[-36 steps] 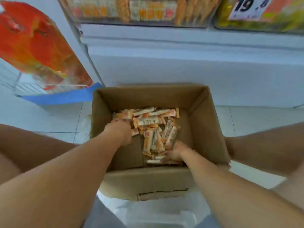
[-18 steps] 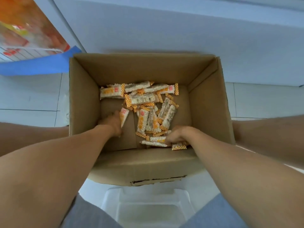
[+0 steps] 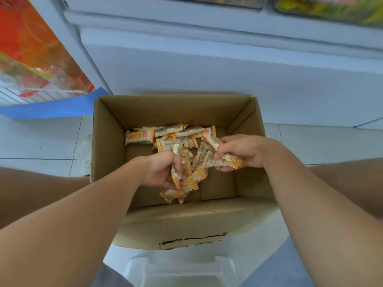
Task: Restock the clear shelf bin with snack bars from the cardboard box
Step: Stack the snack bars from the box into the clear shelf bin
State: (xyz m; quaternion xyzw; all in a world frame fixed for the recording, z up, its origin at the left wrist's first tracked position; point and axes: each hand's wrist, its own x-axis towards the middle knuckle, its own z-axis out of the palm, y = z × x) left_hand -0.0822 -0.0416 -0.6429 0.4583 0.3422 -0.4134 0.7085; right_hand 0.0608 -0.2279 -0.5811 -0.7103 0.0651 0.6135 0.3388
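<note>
Both hands are over the cardboard box (image 3: 107, 146). The left hand (image 3: 163, 172) holds a bunch of snack bars (image 3: 182, 183). The right hand (image 3: 238, 151) holds more. The clear bin (image 3: 178, 270) sits below, near the person.

Brown matt cardboard box (image 3: 107, 146), torn near edge. Orange-white snack bars (image 3: 141, 137) in glossy crinkly plastic wrap. Clear smooth plastic bin (image 3: 182, 272) below. Pale glossy floor tiles (image 3: 41, 141).
</note>
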